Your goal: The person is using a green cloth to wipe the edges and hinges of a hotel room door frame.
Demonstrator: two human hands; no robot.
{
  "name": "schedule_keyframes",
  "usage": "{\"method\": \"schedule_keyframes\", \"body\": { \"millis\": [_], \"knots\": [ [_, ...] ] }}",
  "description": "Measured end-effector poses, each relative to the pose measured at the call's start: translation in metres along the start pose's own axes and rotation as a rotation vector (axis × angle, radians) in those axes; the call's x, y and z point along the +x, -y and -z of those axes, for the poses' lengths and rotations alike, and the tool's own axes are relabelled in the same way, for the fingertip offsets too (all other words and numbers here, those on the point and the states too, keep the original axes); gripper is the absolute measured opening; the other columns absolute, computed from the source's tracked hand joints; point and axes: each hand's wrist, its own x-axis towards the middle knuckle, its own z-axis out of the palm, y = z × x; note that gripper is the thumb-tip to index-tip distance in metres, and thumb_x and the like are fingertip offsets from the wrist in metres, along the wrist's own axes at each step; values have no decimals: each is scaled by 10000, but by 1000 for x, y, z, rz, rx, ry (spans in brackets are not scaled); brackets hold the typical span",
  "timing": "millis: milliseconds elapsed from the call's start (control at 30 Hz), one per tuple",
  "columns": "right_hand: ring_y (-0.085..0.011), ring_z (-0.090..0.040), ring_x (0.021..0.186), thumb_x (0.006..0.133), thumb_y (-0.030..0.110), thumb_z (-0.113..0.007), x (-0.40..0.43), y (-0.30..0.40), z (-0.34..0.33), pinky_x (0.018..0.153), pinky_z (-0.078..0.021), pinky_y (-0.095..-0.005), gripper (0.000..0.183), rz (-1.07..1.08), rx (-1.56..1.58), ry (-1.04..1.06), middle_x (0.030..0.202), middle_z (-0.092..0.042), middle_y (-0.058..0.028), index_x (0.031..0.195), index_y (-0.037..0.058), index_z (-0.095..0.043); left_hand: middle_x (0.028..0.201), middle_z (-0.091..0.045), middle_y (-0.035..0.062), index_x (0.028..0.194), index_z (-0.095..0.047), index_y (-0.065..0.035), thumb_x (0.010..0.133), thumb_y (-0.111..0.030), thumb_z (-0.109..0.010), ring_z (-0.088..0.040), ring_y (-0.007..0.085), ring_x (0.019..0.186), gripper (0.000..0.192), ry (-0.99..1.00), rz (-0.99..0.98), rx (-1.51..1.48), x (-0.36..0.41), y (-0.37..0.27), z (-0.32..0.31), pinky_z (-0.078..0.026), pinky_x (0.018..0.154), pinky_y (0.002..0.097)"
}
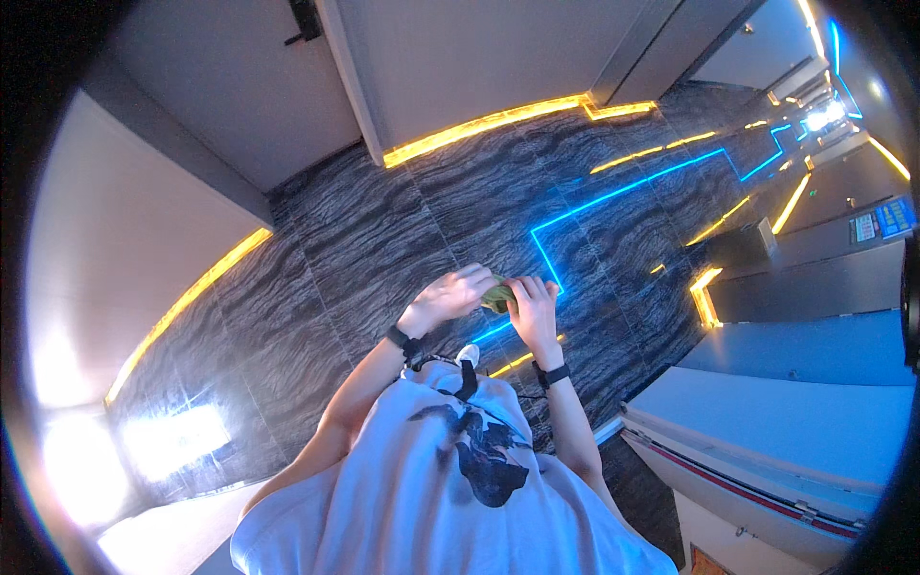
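A small soft green item (pixel 496 296), perhaps folded cloth or a pouch, is held up in front of my body above the floor. On its left side, the fingers of my left hand (pixel 453 293) are closed on it. My right hand (pixel 533 305) pinches it from the right, its fingertips curled over the upper edge. The fingers cover much of the item, so its full shape is hidden. Each wrist wears a black band. One white shoe (pixel 468 353) shows below the hands, beyond a pale shirt (pixel 438 489) with a dark print.
I stand in a corridor with a dark veined tile floor (pixel 374 237). A blue light line (pixel 625 187) zigzags along it. Yellow strips (pixel 489 129) edge the wall bases. A handled door (pixel 237 79) is at upper left; a pale door-like panel (pixel 776 417) stands close on the right.
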Motion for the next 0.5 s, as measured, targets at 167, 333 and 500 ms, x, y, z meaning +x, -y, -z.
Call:
{"method": "schedule_keyframes", "body": {
  "millis": [167,333,500],
  "knots": [
    [-271,-655,1122,851,89,-822,1,-13,4,1015,-412,-499,376,-18,-14,10,1145,-730,-37,1211,157,-739,1215,-706,121,1337,-699,-34,886,-80,-767,-692,321,1207,458,43,-38,-17,18,7,-2,-627,1016,417],
    [-272,-657,1136,864,99,-817,-6,-19,12,1026,-418,-506,371,-86,-37,9,1161,-733,-38,1222,160,-739,1238,-703,119,1353,-687,-32,888,-79,-756,-688,315,1210,472,85,-51,-68,38,1,-1,-640,996,402],
    [-275,-654,1169,870,99,-813,3,-36,20,1046,-421,-524,383,-133,-96,-31,1187,-733,-38,1240,155,-737,1266,-700,124,1365,-681,-18,906,-81,-730,-680,312,1218,466,101,-83,-77,68,13,-7,-644,983,399]
  ]
}}
